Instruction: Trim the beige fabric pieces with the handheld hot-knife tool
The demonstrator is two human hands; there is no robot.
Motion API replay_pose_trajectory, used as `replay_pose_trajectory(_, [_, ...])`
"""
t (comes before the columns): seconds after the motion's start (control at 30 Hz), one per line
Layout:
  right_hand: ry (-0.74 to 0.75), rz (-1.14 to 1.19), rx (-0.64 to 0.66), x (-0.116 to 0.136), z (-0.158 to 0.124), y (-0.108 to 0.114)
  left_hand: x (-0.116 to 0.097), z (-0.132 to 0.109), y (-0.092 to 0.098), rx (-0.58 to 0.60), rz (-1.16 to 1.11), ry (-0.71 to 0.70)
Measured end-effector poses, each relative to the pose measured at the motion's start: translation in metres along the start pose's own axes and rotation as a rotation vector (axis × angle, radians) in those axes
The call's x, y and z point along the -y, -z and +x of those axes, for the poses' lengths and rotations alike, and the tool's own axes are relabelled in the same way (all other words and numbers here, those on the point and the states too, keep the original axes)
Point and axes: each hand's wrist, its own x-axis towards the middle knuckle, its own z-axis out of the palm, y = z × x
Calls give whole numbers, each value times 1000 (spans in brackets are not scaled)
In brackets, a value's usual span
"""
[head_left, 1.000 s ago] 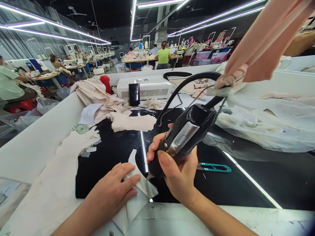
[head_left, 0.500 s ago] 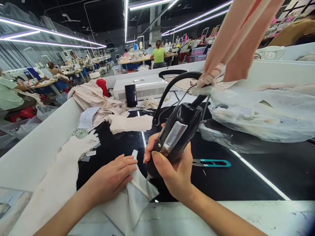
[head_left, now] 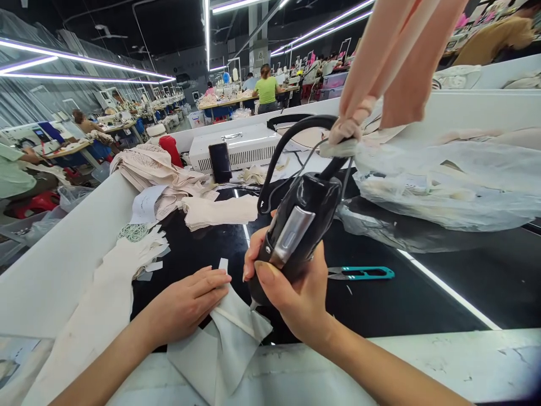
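My right hand (head_left: pixel 291 293) is closed around a black corded hand tool (head_left: pixel 291 225) with a silver lever and a narrow tip. That tip points down at the edge of a pale, thin fabric piece (head_left: pixel 234 327); whether they touch I cannot tell. My left hand (head_left: pixel 186 304) lies flat on the same fabric, fingers stretched out, with a small white tab (head_left: pixel 224 264) showing past the fingertips. The fabric hangs over the front edge of the table. Pink cloth strips (head_left: pixel 380 67) are tied at the tool's cable. Teal thread snips (head_left: pixel 367 273) lie right of my right hand.
A stack of cream pieces (head_left: pixel 220 211) lies behind my hands, with more pale cloth (head_left: pixel 97 293) on the left. Farther back are a phone (head_left: pixel 220 163) and a white vented box (head_left: pixel 253 149). A clear plastic bag (head_left: pixel 443 186) covers the right. Other people work behind.
The whole view has shifted slightly left and up. Both hands keep their places on the fabric and the tool, and the lower fabric shows a little more spread out.
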Motion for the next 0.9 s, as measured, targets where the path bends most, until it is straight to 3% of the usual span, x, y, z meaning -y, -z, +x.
replay_pose_trajectory(0.37, [-10,-21,-15,-2,-2,1,-2,-2,8,52,-126,116])
replay_pose_trajectory(0.63, [-10,-26,-14,-1,-1,2,-10,-1,13,152,-67,84])
replay_pose_trajectory(0.9, [-5,-17,0,-1,-1,1,-20,7,20,160,18,73])
